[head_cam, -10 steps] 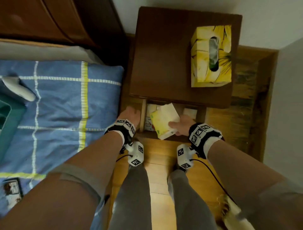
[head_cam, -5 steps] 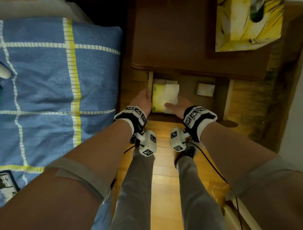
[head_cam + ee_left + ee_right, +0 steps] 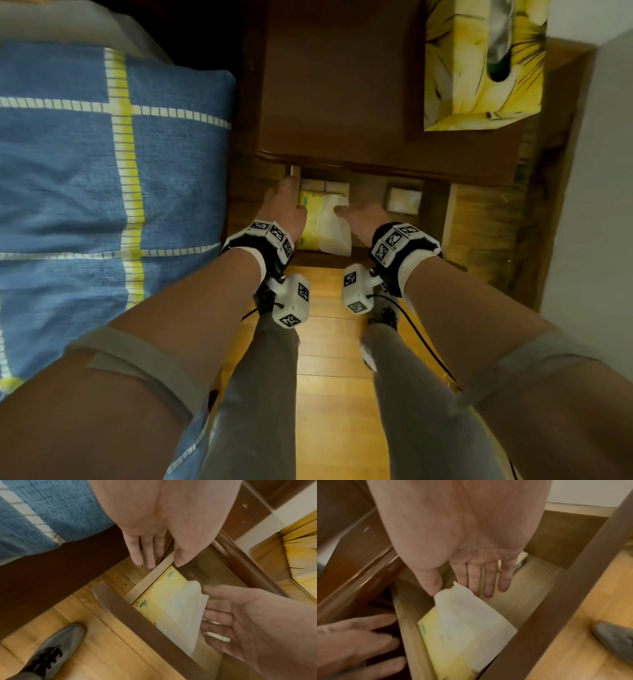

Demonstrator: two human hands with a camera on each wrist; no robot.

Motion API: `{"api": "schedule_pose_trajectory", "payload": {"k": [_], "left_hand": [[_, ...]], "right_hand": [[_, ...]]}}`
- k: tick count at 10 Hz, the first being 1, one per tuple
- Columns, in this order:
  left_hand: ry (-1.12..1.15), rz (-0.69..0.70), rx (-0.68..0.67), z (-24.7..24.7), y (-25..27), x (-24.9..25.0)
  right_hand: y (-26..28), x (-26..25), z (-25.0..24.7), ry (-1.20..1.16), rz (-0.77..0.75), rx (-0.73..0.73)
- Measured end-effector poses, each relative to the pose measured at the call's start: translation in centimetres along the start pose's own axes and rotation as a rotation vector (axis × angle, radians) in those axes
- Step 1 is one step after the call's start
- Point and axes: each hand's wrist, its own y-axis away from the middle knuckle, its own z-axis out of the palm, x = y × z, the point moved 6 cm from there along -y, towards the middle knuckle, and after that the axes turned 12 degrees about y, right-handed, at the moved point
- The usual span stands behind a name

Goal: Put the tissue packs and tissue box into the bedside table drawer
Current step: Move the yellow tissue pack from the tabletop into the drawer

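A yellow-and-white tissue pack point(image 3: 322, 222) point(image 3: 163, 599) point(image 3: 462, 626) lies in the left part of the open drawer point(image 3: 329, 260) point(image 3: 150, 626) point(image 3: 556, 601). My right hand point(image 3: 359, 212) point(image 3: 471, 582) hovers just over it with straight fingers, the thumb tip by the pack's white corner. My left hand point(image 3: 287, 195) point(image 3: 159, 561) sits at the drawer's left wall, fingers straight down the outside, thumb over the inside. A small pack point(image 3: 402, 200) lies at the drawer's right, and more packs point(image 3: 325, 186) at the back. The yellow tissue box point(image 3: 479, 68) point(image 3: 300, 555) stands on the bedside table top point(image 3: 342, 85).
A bed with a blue checked cover point(image 3: 102, 171) runs close along the table's left side. A white wall point(image 3: 599, 171) bounds the right. My legs and a grey shoe point(image 3: 51, 649) stand on the wooden floor point(image 3: 329, 377) in front of the drawer.
The tissue pack, held tilted over the drawer a second ago, now lies flat inside it. My right hand has let it go and opened. The head view has moved closer.
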Motion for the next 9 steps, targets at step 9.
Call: {"api": "schedule_pose_trajectory", "payload": {"k": [9], "left_hand": [[-0.149, -0.358, 0.086, 4.1, -1.3, -1.7]], "right_hand": [[-10.3, 5.3, -3.1, 0.446, -0.071, 0.029]]}}
